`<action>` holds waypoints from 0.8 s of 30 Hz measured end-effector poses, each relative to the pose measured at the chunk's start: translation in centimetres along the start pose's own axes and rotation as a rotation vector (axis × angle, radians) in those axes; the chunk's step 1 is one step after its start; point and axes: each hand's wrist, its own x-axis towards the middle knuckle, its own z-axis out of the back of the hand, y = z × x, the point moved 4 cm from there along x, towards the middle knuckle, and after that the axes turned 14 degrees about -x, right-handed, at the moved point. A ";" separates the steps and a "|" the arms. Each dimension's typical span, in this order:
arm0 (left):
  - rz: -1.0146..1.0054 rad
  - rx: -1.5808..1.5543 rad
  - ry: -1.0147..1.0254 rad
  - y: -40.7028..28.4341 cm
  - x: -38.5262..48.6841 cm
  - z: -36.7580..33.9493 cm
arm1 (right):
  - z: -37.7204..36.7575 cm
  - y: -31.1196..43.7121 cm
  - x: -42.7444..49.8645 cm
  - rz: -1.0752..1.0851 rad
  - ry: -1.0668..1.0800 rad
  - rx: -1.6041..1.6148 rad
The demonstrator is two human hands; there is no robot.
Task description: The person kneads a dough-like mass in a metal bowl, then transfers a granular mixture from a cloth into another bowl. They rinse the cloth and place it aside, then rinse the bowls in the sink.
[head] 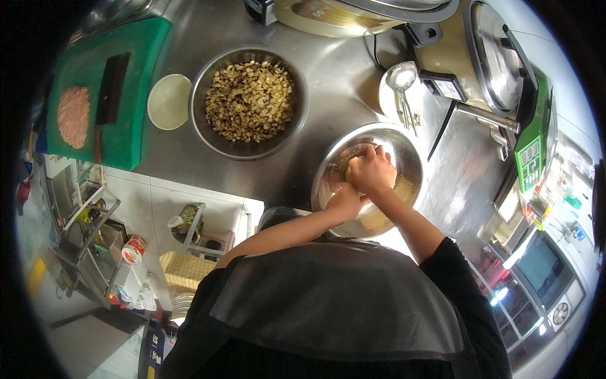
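Observation:
Both of my hands are inside a stainless steel bowl (416, 161) at the edge of the counter, pressed together around a yellowish lump (353, 171). My right hand (376, 171) is on top, its fingers curled over the lump. Below and to the left, my left hand (344, 201) is closed against its lower side, with its fingers mostly hidden. What the lump is made of cannot be told. Cloudy, foamy brownish liquid (376, 222) lies in the bottom of the bowl.
To the left stand a steel bowl of diced brownish food (250, 102) and a pale bowl (169, 102). Beyond, a green cutting board (130, 137) bears a cleaver (112, 90) and minced meat (74, 117). Cookers (445, 61), a ladle (402, 76) and a green scale (530, 161) stand right.

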 end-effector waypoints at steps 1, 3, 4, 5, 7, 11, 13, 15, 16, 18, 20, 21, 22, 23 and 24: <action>0.033 0.025 0.036 0.0 0.1 0.0 | 0.1 0.1 0.2 -0.002 0.014 -0.019; 0.089 0.067 0.086 0.2 0.3 0.0 | 0.3 0.3 0.4 -0.010 0.037 -0.055; 0.085 0.081 0.091 0.2 0.4 0.0 | 0.4 0.5 0.4 -0.009 0.043 -0.071; 0.073 0.087 0.071 0.3 0.5 0.1 | 0.6 0.7 0.4 -0.010 0.054 -0.087; 0.063 0.074 0.027 0.4 0.7 0.3 | 0.9 0.7 0.4 -0.009 0.066 -0.051; -0.142 0.299 -0.210 -1.2 -0.5 1.2 | 1.1 -0.4 0.8 -0.048 0.145 0.071; -0.212 0.443 -0.287 -2.5 -1.7 1.3 | 0.8 -1.0 1.6 -0.011 0.247 0.082; -0.160 0.468 -0.307 -3.6 -2.1 2.3 | 0.3 -1.5 2.2 -0.007 0.283 0.134; -0.211 0.525 -0.331 -4.3 -2.5 2.3 | 0.0 -1.8 2.5 0.027 0.331 0.144; -0.199 0.523 -0.248 -4.7 -2.7 2.1 | -0.4 -2.5 2.1 0.025 0.285 0.194; -0.198 0.495 -0.179 -4.8 -2.7 2.3 | -0.8 -3.6 1.1 0.026 0.304 0.322; -0.210 0.417 -0.152 -4.8 -2.7 2.4 | -1.0 -4.8 0.1 0.037 0.345 0.429; -0.220 0.329 -0.111 -4.9 -2.6 2.6 | -1.1 -5.8 -0.9 0.049 0.368 0.545; -0.218 0.248 -0.081 -4.9 -2.4 2.7 | -1.3 -6.5 -2.0 0.039 0.329 0.603; -0.194 0.227 -0.041 -4.8 -2.3 2.5 | -1.4 -7.0 -3.3 0.030 0.277 0.668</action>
